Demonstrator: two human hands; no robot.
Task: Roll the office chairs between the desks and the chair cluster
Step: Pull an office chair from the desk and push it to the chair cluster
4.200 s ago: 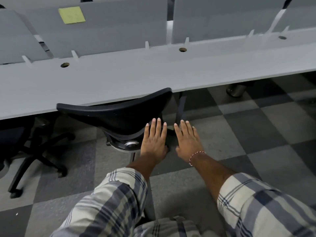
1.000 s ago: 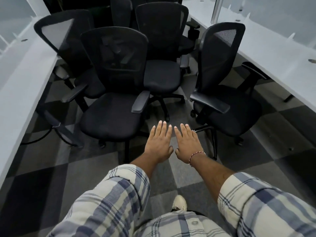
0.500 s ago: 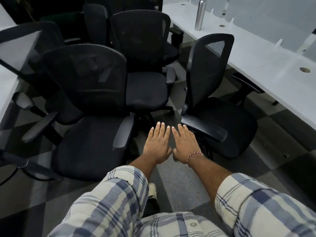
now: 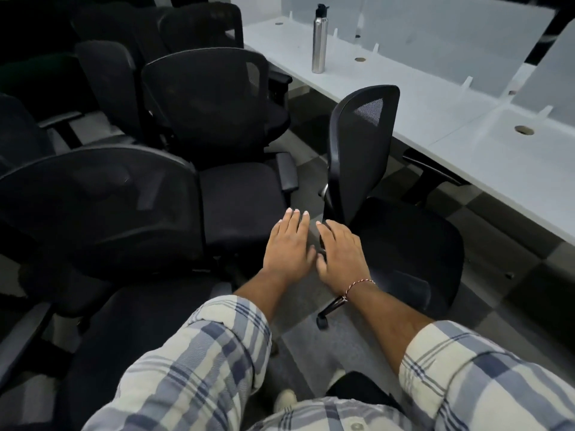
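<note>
Closer than 0.5 s ago, the lone chair (image 4: 410,244) stands just right of both hands, beside the desk (image 4: 451,126). Its seat faces the desk and its tall back is upright, seen edge-on. The left hand (image 4: 287,250) and right hand (image 4: 340,255) are flat, fingers straight, side by side. Whether the right one touches the chair's near armrest is hidden. 1 capped steel bottle (image 4: 319,45) stands on the desk, its contents unseen. The chair cluster (image 4: 211,119) at left is dark and partly cut off.

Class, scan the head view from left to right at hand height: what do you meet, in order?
Mesh chair back → chair seat → left hand → right hand → seat of the side-on chair → white desk.
</note>
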